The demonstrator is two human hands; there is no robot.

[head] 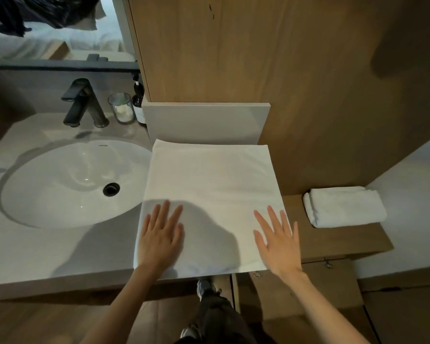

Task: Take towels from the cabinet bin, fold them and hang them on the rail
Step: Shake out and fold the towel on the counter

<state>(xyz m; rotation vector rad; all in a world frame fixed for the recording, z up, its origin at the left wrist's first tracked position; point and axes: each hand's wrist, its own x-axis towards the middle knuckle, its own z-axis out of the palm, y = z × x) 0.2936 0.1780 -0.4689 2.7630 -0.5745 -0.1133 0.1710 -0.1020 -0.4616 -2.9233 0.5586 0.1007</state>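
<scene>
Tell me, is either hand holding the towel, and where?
Nothing is held: the left hand and right hand lie open, fingers straight, over the spread towel's near end.

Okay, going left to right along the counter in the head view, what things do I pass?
Black faucet → glass jar → dark pump bottle → flat white towel → folded towel. The sink is left out, since it spans several of these.
</scene>
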